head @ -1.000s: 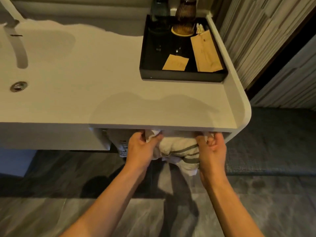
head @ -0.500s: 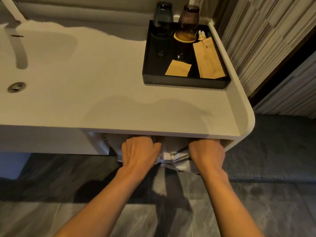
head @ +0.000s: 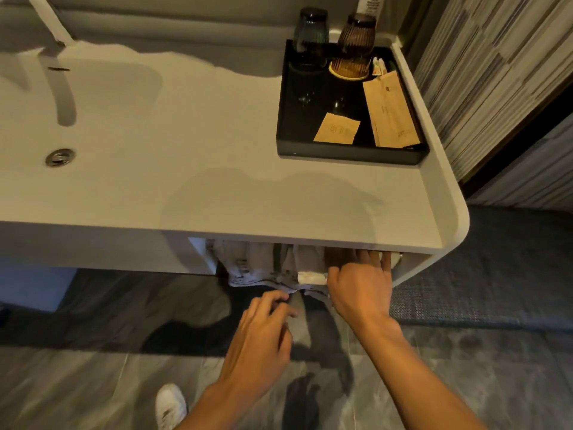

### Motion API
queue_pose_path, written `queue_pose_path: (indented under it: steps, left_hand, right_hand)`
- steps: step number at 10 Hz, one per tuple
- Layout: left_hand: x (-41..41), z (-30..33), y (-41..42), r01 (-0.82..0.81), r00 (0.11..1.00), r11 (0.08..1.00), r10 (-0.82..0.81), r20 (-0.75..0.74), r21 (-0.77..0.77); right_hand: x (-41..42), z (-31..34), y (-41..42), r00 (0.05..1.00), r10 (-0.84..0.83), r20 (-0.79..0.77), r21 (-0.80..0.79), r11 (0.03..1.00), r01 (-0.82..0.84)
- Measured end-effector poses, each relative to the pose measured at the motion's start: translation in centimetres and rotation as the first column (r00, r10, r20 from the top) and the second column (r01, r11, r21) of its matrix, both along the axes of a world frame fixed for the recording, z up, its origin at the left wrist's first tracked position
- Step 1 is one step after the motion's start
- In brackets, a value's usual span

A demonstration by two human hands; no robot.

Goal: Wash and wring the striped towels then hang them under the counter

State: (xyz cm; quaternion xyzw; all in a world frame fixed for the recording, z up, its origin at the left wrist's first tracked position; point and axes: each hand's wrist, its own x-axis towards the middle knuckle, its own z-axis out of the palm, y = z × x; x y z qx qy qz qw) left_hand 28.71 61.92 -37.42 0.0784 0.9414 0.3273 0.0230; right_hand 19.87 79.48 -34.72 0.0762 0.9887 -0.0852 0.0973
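At the far left, a round metal drain (head: pixel 59 157) sits in the sink basin (head: pixel 102 97), at about nine o'clock from the middle of the pale counter (head: pixel 217 144). Under the counter's front edge, near six o'clock, the striped towels (head: pixel 266 268) hang in bunched folds: grey-beige cloth with a printed patch at the left, darker folds in the middle, and a brighter white fold at the right. Their lower hems dangle just below the edge.

The left hand (head: pixel 263 333) hovers at about six o'clock beneath the towels, palm down. Its fingers (head: pixel 276 297) are loosely curled and slightly apart, tips touching or almost touching the lowest hem; whether they pinch the cloth cannot be told. A white shoe (head: pixel 170 405) shows on the grey floor (head: pixel 77 383) below.

The right hand (head: pixel 361 288) is at three o'clock of the towels, pressed against the white fold. Its fingers (head: pixel 369 259) reach up under the counter edge, spread and extended, and hold nothing visible.

At the upper right, around one o'clock, a black tray (head: pixel 350 152) carries two upturned glasses (head: pixel 355 41) and brown paper packets (head: pixel 390 113).
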Motion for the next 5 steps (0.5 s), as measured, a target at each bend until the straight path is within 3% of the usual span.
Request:
queue_pose_path:
  steps: [2, 3, 4, 5]
  left_hand:
    - [0.0, 6.3, -3.6, 0.085, 0.995, 0.992, -0.079, 0.06, -0.096]
    - [1.9, 11.7, -6.3, 0.144, 0.985, 0.973, -0.125, 0.116, -0.178]
    - [3.5, 15.4, -9.5, 0.14, 0.987, 0.974, -0.123, 0.104, -0.178]
    - [6.3, 18.8, -13.7, 0.045, 0.991, 0.989, -0.027, 0.129, -0.143]
  right_hand:
    - [2.5, 4.8, -1.1, 0.995, -0.024, -0.102, -0.045, 0.999, 0.02]
    - [7.8, 8.7, -3.7, 1.0, 0.029, -0.007, -0.169, 0.985, -0.03]
    - [10.3, 13.2, -6.6, 0.997, 0.069, -0.039, -0.273, 0.959, -0.077]
    - [10.4, 19.3, -9.4, 0.973, 0.118, -0.197, -0.404, 0.895, -0.19]
